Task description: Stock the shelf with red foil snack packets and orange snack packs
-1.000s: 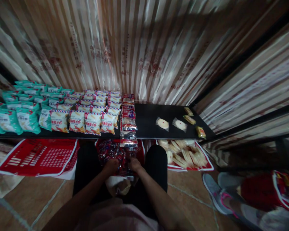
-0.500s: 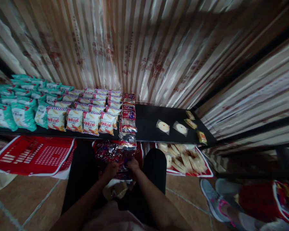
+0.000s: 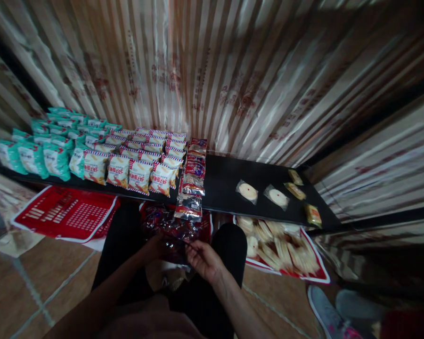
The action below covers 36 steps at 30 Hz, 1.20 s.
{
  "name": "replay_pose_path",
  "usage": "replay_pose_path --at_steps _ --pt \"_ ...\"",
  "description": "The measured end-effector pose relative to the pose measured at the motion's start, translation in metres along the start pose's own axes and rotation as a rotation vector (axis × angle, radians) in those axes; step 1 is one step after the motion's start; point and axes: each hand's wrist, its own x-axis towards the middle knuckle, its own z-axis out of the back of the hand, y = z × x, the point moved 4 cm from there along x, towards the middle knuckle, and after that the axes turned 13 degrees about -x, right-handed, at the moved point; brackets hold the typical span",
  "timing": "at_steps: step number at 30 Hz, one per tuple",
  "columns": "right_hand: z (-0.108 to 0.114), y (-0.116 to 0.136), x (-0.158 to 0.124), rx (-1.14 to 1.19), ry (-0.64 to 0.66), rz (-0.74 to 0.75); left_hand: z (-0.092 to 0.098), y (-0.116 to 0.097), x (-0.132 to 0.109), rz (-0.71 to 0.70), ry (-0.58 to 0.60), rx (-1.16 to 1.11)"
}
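Note:
Between my knees sits a red bag of shiny dark red snack packets [image 3: 173, 226]. My right hand [image 3: 203, 261] is turned palm up, thumb and fingers pinching the edge of one dark red packet. On the other side of that packet, my left hand [image 3: 157, 247] is closed, its fingers dim and partly hidden among the wrappers. Just beyond the bag, a column of similar red and silver packets [image 3: 192, 183] lies on the black shelf [image 3: 222, 181], its nearest packet jutting over the front edge.
Left of that column stand rows of white snack bags [image 3: 139, 174] and teal bags [image 3: 56, 160]. Rightward lie round pale packs [image 3: 247, 191] and small yellow packs [image 3: 313, 215]. Below are a red bag of pale rounds [image 3: 286, 245] and a flat red bag [image 3: 70, 212]. Another person's shoe [image 3: 321, 308] is at lower right.
My right hand has turned palm up and come slightly nearer to me. The left hand has shifted a little left. The view has swung slightly, so the shelf now slopes down rightward.

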Motion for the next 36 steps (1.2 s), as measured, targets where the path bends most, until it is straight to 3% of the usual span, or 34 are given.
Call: replay_pose_path --at_steps 2,5,11,15,19,22,30,33,36 --pt "-0.008 -0.001 -0.011 0.142 0.097 -0.064 -0.005 -0.002 -0.005 -0.054 0.065 -0.027" --pt "-0.014 0.007 -0.027 0.112 0.125 -0.015 -0.007 -0.016 -0.012 -0.124 0.069 -0.026" --pt "-0.014 0.039 -0.057 -0.259 0.024 0.338 -0.013 -0.072 -0.026 -0.178 0.12 0.087" --pt "-0.016 0.057 -0.066 -0.617 0.048 0.549 -0.029 -0.113 -0.034 -0.25 0.206 -0.034" --pt "-0.011 0.079 -0.067 -0.814 -0.109 0.818 -0.045 -0.141 -0.029 -0.234 0.173 -0.101" --pt "-0.006 0.089 -0.063 -0.756 -0.117 0.866 -0.056 -0.154 -0.014 -0.256 0.116 -0.197" --pt "-0.004 0.109 -0.048 -0.363 -0.032 0.729 -0.084 -0.175 0.034 -0.306 0.052 -0.268" --pt "-0.001 0.128 -0.033 -0.291 -0.067 0.745 -0.09 -0.183 0.05 -0.334 0.041 -0.298" --pt "0.001 0.157 -0.014 -0.255 -0.131 0.795 -0.089 -0.186 0.065 -0.363 -0.083 -0.221"
